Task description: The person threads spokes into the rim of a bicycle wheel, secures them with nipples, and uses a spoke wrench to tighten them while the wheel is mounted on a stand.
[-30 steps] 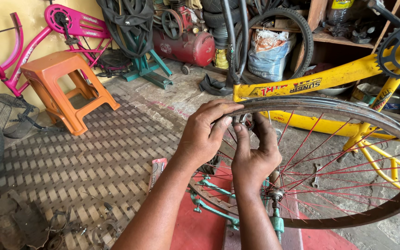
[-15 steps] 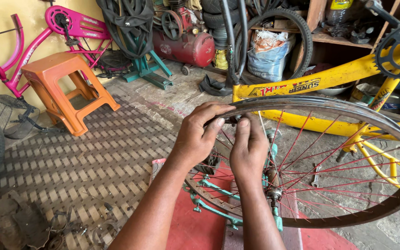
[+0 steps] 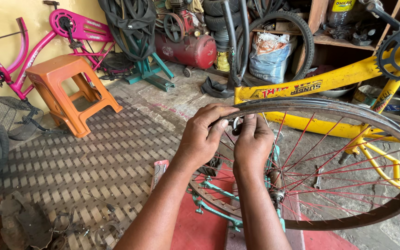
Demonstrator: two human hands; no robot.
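A bicycle wheel with a dark metal rim [image 3: 348, 109] and red spokes [image 3: 311, 153] sits in a teal stand [image 3: 218, 192] in front of me. My left hand [image 3: 204, 134] grips the top left of the rim, thumb over its edge. My right hand [image 3: 252, 141] is just beside it, inside the rim, with fingers pinched on a small dark metal piece [image 3: 235, 125] where a spoke meets the rim. I cannot tell what that piece is. The two hands almost touch.
A yellow bicycle frame [image 3: 320, 81] lies behind the wheel. A spanner [image 3: 319, 178] lies on the floor under the spokes, and a red mat [image 3: 195, 227] lies below the stand. To the left are an orange stool [image 3: 65, 92], a pink bicycle [image 3: 70, 28] and a wire basket [image 3: 10, 115]. A red compressor tank [image 3: 190, 48] is at the back.
Both hands stay at the same spot on the rim. The right hand's fingers have shifted a little around the small piece. The wheel has barely moved.
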